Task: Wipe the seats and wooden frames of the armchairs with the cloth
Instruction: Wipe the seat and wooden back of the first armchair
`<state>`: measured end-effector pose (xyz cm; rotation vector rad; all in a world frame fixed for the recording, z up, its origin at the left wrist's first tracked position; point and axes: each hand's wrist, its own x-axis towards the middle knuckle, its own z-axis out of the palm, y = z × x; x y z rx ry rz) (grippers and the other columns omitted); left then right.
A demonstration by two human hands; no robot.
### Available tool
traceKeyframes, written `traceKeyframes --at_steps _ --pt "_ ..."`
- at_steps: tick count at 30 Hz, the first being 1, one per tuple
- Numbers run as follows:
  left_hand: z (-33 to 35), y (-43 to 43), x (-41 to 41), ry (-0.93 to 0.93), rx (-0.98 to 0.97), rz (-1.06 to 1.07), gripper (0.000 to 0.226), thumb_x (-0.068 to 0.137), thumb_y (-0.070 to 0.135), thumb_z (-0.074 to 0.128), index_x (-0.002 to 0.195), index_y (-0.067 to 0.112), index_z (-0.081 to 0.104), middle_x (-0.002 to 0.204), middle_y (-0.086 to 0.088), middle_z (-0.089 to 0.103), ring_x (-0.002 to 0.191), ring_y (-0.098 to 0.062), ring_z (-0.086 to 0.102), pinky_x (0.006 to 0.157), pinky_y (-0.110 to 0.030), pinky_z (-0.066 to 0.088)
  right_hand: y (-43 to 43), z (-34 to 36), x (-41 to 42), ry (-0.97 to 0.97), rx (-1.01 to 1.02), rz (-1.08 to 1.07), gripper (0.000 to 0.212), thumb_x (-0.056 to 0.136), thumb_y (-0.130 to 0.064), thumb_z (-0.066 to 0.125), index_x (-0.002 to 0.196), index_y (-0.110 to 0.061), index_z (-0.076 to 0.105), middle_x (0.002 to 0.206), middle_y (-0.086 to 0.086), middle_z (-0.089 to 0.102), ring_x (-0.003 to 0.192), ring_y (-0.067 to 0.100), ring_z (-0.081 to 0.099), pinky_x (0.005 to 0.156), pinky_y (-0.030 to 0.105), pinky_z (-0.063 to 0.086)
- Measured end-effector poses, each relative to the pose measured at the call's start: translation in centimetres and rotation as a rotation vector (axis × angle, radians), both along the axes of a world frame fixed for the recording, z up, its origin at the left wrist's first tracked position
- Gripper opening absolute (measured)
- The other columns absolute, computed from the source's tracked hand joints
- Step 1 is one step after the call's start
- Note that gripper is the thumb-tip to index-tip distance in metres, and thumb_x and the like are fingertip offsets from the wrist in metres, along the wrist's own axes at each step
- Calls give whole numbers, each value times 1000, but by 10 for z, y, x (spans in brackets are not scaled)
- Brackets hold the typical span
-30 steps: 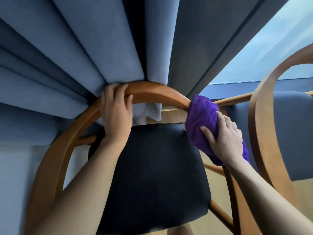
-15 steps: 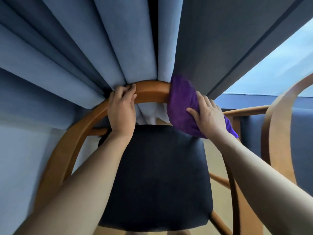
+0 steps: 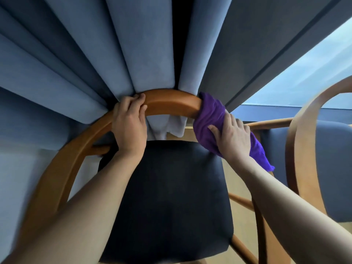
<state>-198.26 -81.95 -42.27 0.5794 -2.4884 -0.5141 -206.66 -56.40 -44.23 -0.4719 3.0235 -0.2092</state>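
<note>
Cloth (image 3: pixel 209 115), purple, soft and crumpled, is wrapped over the smooth, curved wooden frame (image 3: pixel 171 101) right of its crest, gripped there by the right hand (image 3: pixel 234 138). Left hand (image 3: pixel 129 128) curls round the same rail, above the dark padded seat (image 3: pixel 167 197).

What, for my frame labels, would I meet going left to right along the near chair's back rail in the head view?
left hand → bare wooden rail → purple cloth, held by the right hand → second armchair's frame
</note>
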Motion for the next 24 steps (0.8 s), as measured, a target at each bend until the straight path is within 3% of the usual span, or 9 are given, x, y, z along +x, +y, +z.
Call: traceKeyframes --at_steps 3,9,15,19,24 --pt "1 3 -1 14 6 18 27 96 15 61 121 9 69 107 -8 65 92 -29 59 79 -35 46 -19 -2 -5 37 -81 38 72 93 -60 42 138 -4 46 124 13 61 108 39 57 89 49 43" --pt "1 2 -1 10 23 2 27 95 15 64 120 10 69 106 -5 66 94 -23 60 80 -21 40 -62 11 -27 61 -261 212 84 82 -65 62 136 -2 48 125 16 61 106 42 59 87 51 46" --pt "8 -1 1 -30 62 -18 26 88 4 67 113 7 72 104 -6 66 96 -21 64 78 -23 45 -113 30 -46 65 -195 504 91 76 -77 56 140 -13 50 123 7 65 103 37 64 88 48 50" --pt "7 -5 2 -25 40 -63 26 89 7 67 114 8 72 102 -5 67 94 -22 64 76 -32 54 -90 20 -44 155 -222 500 79 83 -72 52 141 -18 50 120 4 65 94 35 64 80 45 53" --pt "0 -12 2 58 68 -76 25 88 11 72 113 10 74 102 -2 70 98 -18 66 81 -31 55 -24 3 -27 29 -195 280 75 91 -59 57 149 -17 36 133 9 57 109 37 57 88 46 49"
